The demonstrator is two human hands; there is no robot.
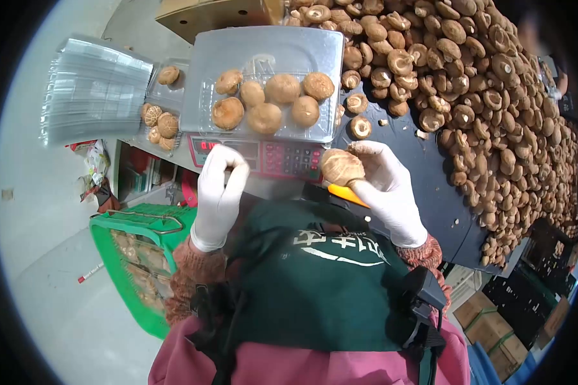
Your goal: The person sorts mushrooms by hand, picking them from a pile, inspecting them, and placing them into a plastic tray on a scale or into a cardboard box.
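Note:
My right hand (392,192), in a white glove, grips a brown shiitake mushroom (342,167) between thumb and fingers, just off the scale's front right corner. An orange-and-black tool (348,194) shows right under that mushroom, against the thumb. My left hand (219,196), also gloved, is closed with curled fingers in front of the scale's red display (207,145), and nothing shows in it. On the metal pan of the scale (263,48) lies a clear plastic tray (205,119) with several shiitake mushrooms, caps up.
A large heap of shiitake mushrooms (494,102) covers the dark table (430,186) on the right. Stacked clear trays (96,90) stand left of the scale, beside a tray of mushrooms (167,125). A green crate (119,269) sits lower left; a cardboard box (212,19) is behind.

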